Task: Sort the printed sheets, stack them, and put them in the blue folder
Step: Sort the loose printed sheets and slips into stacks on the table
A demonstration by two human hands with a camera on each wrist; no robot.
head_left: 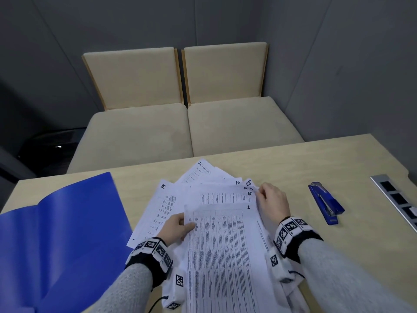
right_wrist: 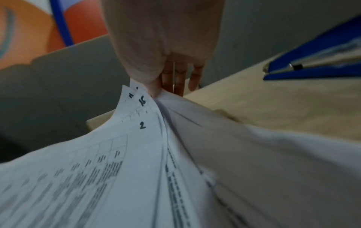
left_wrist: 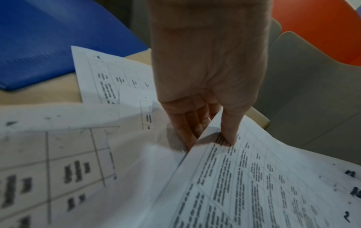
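Observation:
Printed sheets [head_left: 216, 197] with handwritten numbers lie fanned out on the table's middle. On top is the sheet marked 2 [head_left: 225, 245]. My left hand [head_left: 178, 227] pinches that sheet's left edge, thumb on top and fingers under it, as the left wrist view shows [left_wrist: 213, 135]. My right hand [head_left: 268, 199] pinches the top right corners of several sheets near the numbers 15 and 25; the right wrist view shows the thumb on those corners [right_wrist: 156, 91]. The blue folder [head_left: 58, 233] lies open on the table's left side.
A blue stapler [head_left: 326, 203] lies right of the sheets. A metal socket strip [head_left: 397, 199] is set into the table's right edge. Two beige seats [head_left: 187, 123] stand beyond the far table edge.

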